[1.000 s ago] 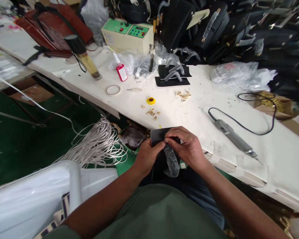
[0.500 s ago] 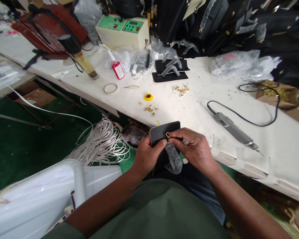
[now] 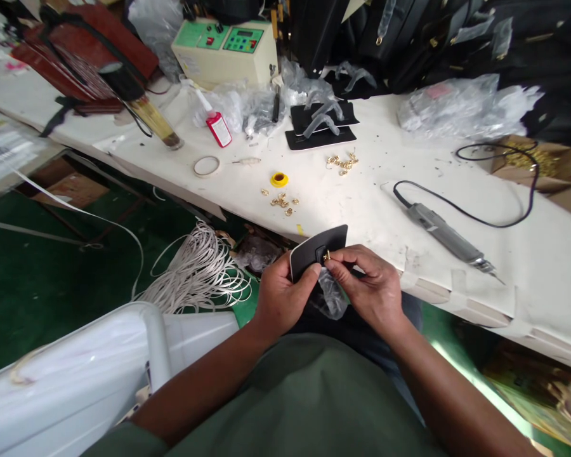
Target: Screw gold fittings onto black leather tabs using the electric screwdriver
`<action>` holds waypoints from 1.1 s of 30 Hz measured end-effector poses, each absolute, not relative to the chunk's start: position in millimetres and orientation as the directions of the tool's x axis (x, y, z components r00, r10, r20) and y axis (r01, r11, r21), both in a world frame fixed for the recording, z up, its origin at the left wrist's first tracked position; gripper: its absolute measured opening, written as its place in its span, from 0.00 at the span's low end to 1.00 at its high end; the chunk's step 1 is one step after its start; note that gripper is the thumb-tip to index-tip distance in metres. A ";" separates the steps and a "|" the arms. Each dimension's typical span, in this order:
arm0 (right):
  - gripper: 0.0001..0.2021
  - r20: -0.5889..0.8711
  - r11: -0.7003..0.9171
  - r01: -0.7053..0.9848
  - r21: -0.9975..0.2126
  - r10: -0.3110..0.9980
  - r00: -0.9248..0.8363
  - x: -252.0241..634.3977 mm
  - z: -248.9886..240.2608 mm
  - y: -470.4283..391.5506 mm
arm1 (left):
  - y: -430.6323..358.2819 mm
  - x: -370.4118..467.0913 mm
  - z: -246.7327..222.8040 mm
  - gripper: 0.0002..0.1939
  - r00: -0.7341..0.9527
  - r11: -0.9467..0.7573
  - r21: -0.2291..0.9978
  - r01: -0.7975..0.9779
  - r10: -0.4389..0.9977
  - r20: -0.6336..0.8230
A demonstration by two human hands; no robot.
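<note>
Above my lap, my left hand (image 3: 286,293) grips the lower left edge of a black panel (image 3: 320,249) with a pale edge, thumb on its face. My right hand (image 3: 372,282) pinches a small gold metal piece (image 3: 326,256) against the panel, at a raised black patch. Clear plastic wrap (image 3: 332,295) hangs beneath the panel, between my hands. On the table just beyond lie several loose gold pieces (image 3: 280,200), a yellow ring-shaped container (image 3: 279,179) and a second pile of gold pieces (image 3: 343,163).
A grey handheld electric tool (image 3: 445,236) with a black cord lies at the right. Farther back are a red bottle (image 3: 217,128), two black panels (image 3: 321,138), a control box (image 3: 226,54) and plastic bags (image 3: 450,111). A white tub (image 3: 76,374) stands at the lower left.
The black panel has tilted, and the gold piece in my right hand's fingers has turned and shifted slightly right. The camera view has moved a little.
</note>
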State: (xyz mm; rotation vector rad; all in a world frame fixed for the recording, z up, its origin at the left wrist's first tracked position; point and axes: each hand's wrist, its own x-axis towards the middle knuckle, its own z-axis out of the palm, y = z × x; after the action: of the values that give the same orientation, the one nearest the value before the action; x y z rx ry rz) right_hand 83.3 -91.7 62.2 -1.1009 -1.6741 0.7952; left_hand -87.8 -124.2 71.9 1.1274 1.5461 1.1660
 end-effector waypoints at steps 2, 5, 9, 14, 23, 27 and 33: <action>0.03 0.370 0.389 0.318 -0.865 0.921 -0.120 81.7 61.1 -94.7 | -126.3 -86.4 71.9 0.11 -0.223 0.147 0.973 0.176 0.969 -0.106; 0.03 0.406 0.423 0.363 -0.830 0.905 -0.126 82.7 61.8 -96.7 | -128.5 -85.4 73.0 0.11 -0.212 0.112 0.973 0.202 0.975 -0.068; 0.03 0.478 0.506 0.436 -0.744 0.859 -0.181 87.7 64.7 -97.7 | -129.9 -83.7 76.1 0.07 -0.192 0.042 0.969 0.245 0.981 0.006; 0.03 0.496 0.509 0.469 -0.722 0.853 -0.162 87.5 62.1 -99.5 | -130.1 -76.6 76.8 0.06 -0.207 0.001 0.964 0.266 0.977 0.056; 0.04 0.423 0.393 0.371 -0.841 0.906 -0.001 76.9 52.5 -107.0 | -126.8 -72.7 69.6 0.08 -0.202 -0.033 0.959 0.283 0.975 0.093; 0.05 0.461 0.458 0.397 -0.796 0.882 -0.093 84.8 54.7 -104.5 | -125.4 -72.1 69.9 0.07 -0.221 0.001 0.962 0.272 0.973 0.062; 0.04 0.507 0.500 0.546 -0.672 0.848 -0.153 93.7 56.6 -101.2 | -126.8 -69.0 69.0 0.07 -0.242 0.102 0.970 0.220 0.969 -0.047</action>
State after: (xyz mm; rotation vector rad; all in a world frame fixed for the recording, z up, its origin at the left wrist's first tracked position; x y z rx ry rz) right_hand 93.7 -101.2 56.6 -1.1639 -1.8314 0.4162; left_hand -69.0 -126.8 69.0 1.1996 1.5952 1.2043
